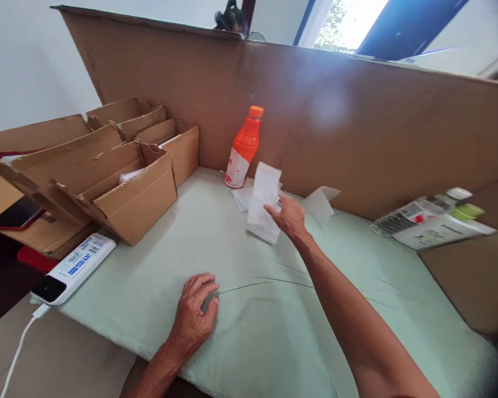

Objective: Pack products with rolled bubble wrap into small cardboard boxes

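My right hand (291, 215) reaches across the table to a folded white paper napkin (262, 207). Its thumb lies over the front of the napkin and the fingers go behind the edge, so the hand pinches it; the fingertips are partly hidden. Under and behind that napkin lies another white sheet (241, 198), and a thin translucent white sheet (319, 203) is just right of the hand. Resting on the table near the front edge, my left hand (196, 309) is empty, its fingers bent and the thumb apart. An orange bottle (244, 146) stands behind the napkin.
Cardboard compartments (136, 193) stand at the left, with a white power bank (77, 268) and its cable below them. A tall cardboard wall (357, 127) closes off the back. At the right lie a clear bottle (452, 196) and a white packet (444, 232). Pale green cloth (274, 331) covers the table.
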`<state>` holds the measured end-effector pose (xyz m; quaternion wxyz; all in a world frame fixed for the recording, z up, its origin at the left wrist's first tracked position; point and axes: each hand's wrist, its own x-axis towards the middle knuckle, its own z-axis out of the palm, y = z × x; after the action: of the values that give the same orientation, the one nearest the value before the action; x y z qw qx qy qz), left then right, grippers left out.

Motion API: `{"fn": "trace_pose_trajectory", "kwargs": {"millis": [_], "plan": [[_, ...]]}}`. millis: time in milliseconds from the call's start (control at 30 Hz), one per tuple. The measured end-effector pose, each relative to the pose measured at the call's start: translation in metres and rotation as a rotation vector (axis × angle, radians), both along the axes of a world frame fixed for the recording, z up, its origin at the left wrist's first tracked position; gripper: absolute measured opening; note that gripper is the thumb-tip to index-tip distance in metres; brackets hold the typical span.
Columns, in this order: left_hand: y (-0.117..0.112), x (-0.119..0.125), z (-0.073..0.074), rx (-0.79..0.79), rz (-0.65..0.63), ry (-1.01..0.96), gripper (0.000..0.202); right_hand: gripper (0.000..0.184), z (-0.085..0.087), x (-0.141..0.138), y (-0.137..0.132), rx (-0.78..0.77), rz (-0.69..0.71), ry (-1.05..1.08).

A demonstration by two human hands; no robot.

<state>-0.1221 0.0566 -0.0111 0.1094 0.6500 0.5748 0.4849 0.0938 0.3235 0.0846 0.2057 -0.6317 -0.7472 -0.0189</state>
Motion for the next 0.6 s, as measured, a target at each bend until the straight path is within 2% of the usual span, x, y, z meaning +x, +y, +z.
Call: {"fn": "trace_pose_trajectory", "kwargs": {"millis": [67,167,267,333,367,433,500,533,600], "plan": [[0.0,-0.002,-0.001,0.001,-0.001,0.016,0.023,0.052,-0.009,0.003,-0.007,-0.007,0.025,-0.017],[-0.002,-0.006,-0.001,-0.02,-0.021,0.029,0.022,0.041,-0.03,0.021,-0.051,0.001,0.091,-0.044],[-0.007,-0.01,-0.002,-0.089,-0.042,0.025,0.022,0.032,-0.049,0.061,-0.104,0.024,0.166,-0.086],[-0.01,-0.013,-0.003,-0.147,-0.046,0.013,0.023,0.028,-0.05,0.103,-0.129,0.035,0.109,-0.128],[-0.011,-0.014,-0.004,-0.169,-0.052,0.011,0.024,0.026,-0.044,0.13,-0.138,0.038,0.041,-0.148],[-0.011,-0.015,-0.007,-0.191,-0.063,0.017,0.026,0.023,-0.021,0.19,-0.152,0.056,-0.117,-0.178],[-0.012,-0.015,-0.008,-0.191,-0.063,0.022,0.027,0.021,0.015,0.251,-0.167,0.106,-0.275,-0.2],[-0.012,-0.015,-0.007,-0.191,-0.052,0.02,0.027,0.023,0.035,0.278,-0.174,0.182,-0.381,-0.227],[-0.013,-0.012,-0.006,-0.196,-0.03,0.009,0.028,0.04,0.072,0.318,-0.191,0.254,-0.445,-0.217]]}}
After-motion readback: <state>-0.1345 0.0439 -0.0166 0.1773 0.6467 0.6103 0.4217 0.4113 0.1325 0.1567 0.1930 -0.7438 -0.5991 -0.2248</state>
